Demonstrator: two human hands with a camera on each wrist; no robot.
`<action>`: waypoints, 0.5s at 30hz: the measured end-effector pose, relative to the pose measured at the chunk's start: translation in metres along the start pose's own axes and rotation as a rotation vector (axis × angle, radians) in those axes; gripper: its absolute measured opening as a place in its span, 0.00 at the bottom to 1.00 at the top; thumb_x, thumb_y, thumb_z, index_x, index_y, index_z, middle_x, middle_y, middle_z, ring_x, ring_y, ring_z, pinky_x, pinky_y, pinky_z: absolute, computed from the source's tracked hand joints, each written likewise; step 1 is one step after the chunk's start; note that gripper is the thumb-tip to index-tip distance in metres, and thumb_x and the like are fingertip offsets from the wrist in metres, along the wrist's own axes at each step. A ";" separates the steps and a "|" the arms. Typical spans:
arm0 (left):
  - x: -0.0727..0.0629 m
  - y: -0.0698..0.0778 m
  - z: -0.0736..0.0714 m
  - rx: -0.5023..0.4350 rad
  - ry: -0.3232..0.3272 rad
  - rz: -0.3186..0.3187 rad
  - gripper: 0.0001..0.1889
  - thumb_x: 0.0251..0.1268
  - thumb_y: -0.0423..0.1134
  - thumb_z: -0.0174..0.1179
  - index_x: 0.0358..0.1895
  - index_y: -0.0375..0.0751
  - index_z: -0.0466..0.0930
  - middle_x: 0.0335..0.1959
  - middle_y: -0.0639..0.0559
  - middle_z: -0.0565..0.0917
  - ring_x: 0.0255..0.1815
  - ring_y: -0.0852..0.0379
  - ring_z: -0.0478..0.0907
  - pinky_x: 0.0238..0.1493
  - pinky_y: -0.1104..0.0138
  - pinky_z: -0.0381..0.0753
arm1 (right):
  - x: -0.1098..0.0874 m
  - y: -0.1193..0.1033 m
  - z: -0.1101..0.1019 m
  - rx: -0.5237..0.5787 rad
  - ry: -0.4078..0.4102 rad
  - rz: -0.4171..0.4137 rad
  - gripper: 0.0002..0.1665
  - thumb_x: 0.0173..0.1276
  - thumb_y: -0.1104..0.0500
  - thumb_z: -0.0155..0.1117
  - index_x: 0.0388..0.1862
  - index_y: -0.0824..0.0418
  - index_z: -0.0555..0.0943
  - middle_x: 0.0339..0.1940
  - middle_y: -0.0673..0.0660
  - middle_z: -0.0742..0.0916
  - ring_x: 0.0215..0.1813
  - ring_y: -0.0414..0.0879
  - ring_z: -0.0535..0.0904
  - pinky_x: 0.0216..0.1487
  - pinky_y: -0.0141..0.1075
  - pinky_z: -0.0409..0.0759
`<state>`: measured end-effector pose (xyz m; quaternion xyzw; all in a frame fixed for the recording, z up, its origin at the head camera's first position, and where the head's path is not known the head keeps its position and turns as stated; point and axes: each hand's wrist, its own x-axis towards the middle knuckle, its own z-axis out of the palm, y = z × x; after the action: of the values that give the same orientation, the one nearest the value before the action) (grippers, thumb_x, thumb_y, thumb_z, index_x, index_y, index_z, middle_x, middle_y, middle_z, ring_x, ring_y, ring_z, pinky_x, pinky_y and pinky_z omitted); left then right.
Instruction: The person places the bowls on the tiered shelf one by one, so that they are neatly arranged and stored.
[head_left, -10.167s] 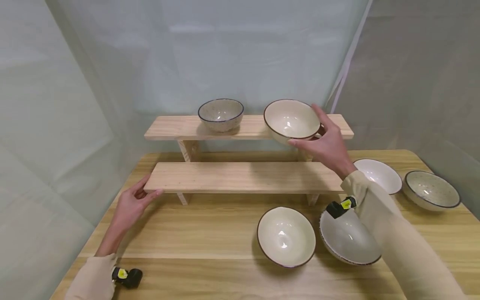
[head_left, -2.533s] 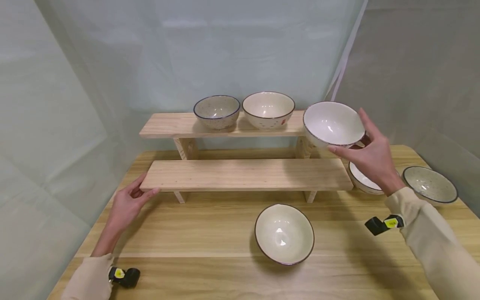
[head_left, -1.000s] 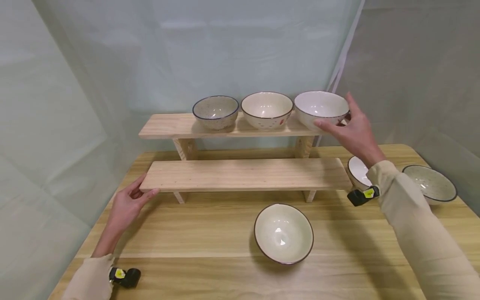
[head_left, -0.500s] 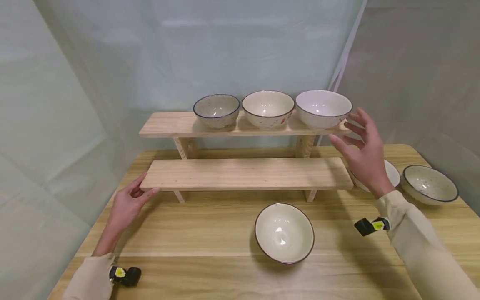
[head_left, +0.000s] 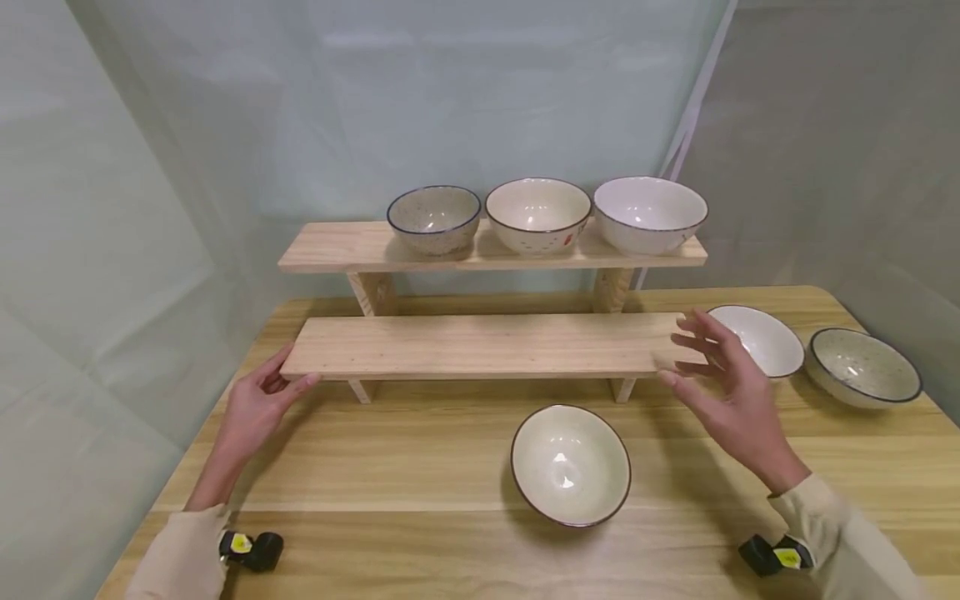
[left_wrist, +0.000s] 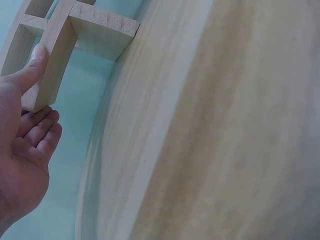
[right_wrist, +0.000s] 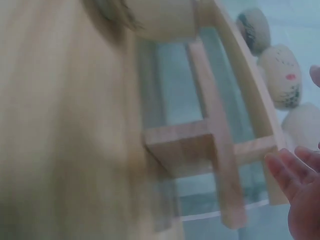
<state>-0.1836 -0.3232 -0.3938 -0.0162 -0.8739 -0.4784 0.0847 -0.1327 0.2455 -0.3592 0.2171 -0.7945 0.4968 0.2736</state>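
My left hand [head_left: 255, 408] grips the left end of the wooden two-step shelf [head_left: 487, 346] at its lower board. The left wrist view shows the thumb [left_wrist: 35, 62] against one face of the board and curled fingers at its end. My right hand [head_left: 738, 400] is empty, fingers spread, by the lower board's right end. On the upper board stand a speckled grey bowl [head_left: 433, 221] with a blue rim, a cream bowl [head_left: 538, 217] with a dark rim and a red mark, and a white bowl [head_left: 649, 215] at the right end.
Another cream bowl [head_left: 570, 467] stands on the wooden table [head_left: 390, 533] in front of the shelf. To the right are a white shallow bowl [head_left: 765, 342], partly behind my right hand, and a speckled bowl [head_left: 862, 367] with a dark rim. Pale sheeting [head_left: 487, 100] hangs behind and on both sides.
The cream bowl and then the white bowl were set on the upper board by my right hand. It has let go of the white bowl and moved down. My left hand kept its grip.
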 end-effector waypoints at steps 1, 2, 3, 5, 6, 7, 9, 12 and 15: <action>0.000 0.000 0.000 -0.003 0.001 -0.001 0.42 0.75 0.45 0.66 0.81 0.32 0.54 0.72 0.23 0.67 0.62 0.57 0.76 0.45 0.83 0.76 | -0.005 0.000 0.001 0.001 -0.019 -0.005 0.53 0.56 0.86 0.69 0.80 0.65 0.65 0.67 0.59 0.79 0.64 0.40 0.78 0.55 0.26 0.79; 0.000 0.000 0.000 -0.004 0.001 -0.002 0.41 0.75 0.45 0.66 0.81 0.32 0.54 0.72 0.23 0.67 0.61 0.59 0.76 0.45 0.83 0.76 | -0.010 0.000 0.001 -0.005 -0.041 -0.011 0.54 0.55 0.86 0.69 0.80 0.65 0.64 0.68 0.60 0.79 0.65 0.41 0.78 0.55 0.27 0.79; 0.000 0.000 0.000 -0.005 0.000 -0.004 0.41 0.75 0.45 0.66 0.81 0.32 0.54 0.72 0.23 0.67 0.61 0.59 0.76 0.45 0.83 0.76 | -0.014 0.000 0.002 0.000 -0.063 -0.017 0.55 0.53 0.86 0.70 0.80 0.66 0.64 0.68 0.62 0.78 0.65 0.41 0.78 0.55 0.28 0.80; 0.000 0.000 0.000 -0.003 -0.002 -0.005 0.41 0.75 0.44 0.65 0.81 0.32 0.54 0.72 0.23 0.66 0.64 0.53 0.76 0.45 0.83 0.76 | -0.023 0.000 0.002 0.011 -0.108 -0.024 0.56 0.51 0.86 0.72 0.80 0.67 0.64 0.68 0.63 0.79 0.65 0.41 0.78 0.56 0.29 0.80; 0.000 0.000 0.000 -0.003 -0.003 -0.008 0.41 0.75 0.44 0.65 0.81 0.32 0.54 0.72 0.24 0.66 0.65 0.49 0.75 0.45 0.83 0.76 | -0.028 0.000 0.003 0.025 -0.134 -0.027 0.57 0.50 0.86 0.73 0.80 0.68 0.64 0.69 0.64 0.78 0.66 0.42 0.78 0.56 0.29 0.80; 0.000 0.000 0.000 -0.001 -0.004 -0.009 0.41 0.75 0.45 0.65 0.81 0.33 0.54 0.72 0.24 0.66 0.66 0.44 0.74 0.45 0.84 0.76 | -0.033 0.000 0.003 0.041 -0.160 -0.025 0.57 0.49 0.86 0.74 0.79 0.69 0.63 0.69 0.65 0.78 0.66 0.42 0.77 0.56 0.30 0.81; 0.001 -0.001 0.000 0.001 -0.009 -0.010 0.41 0.75 0.45 0.65 0.82 0.33 0.53 0.73 0.24 0.65 0.68 0.38 0.71 0.45 0.84 0.75 | -0.041 0.000 0.004 0.077 -0.214 -0.022 0.59 0.47 0.85 0.76 0.80 0.71 0.62 0.70 0.64 0.77 0.67 0.43 0.77 0.56 0.31 0.81; 0.001 -0.002 -0.001 -0.005 -0.011 -0.009 0.41 0.75 0.44 0.65 0.82 0.34 0.54 0.73 0.24 0.66 0.66 0.46 0.74 0.45 0.84 0.76 | -0.051 0.001 0.007 0.112 -0.298 -0.005 0.63 0.47 0.81 0.80 0.81 0.70 0.59 0.74 0.61 0.74 0.68 0.44 0.76 0.56 0.34 0.82; 0.002 -0.004 -0.001 -0.013 -0.011 -0.005 0.41 0.75 0.43 0.66 0.82 0.34 0.54 0.72 0.24 0.66 0.61 0.62 0.75 0.45 0.83 0.76 | -0.059 0.000 0.011 0.104 -0.374 0.041 0.66 0.49 0.73 0.85 0.83 0.64 0.58 0.76 0.59 0.73 0.69 0.45 0.75 0.56 0.39 0.83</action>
<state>-0.1857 -0.3268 -0.3963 -0.0171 -0.8713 -0.4842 0.0784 -0.0906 0.2402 -0.4013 0.3031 -0.8090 0.4937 0.0996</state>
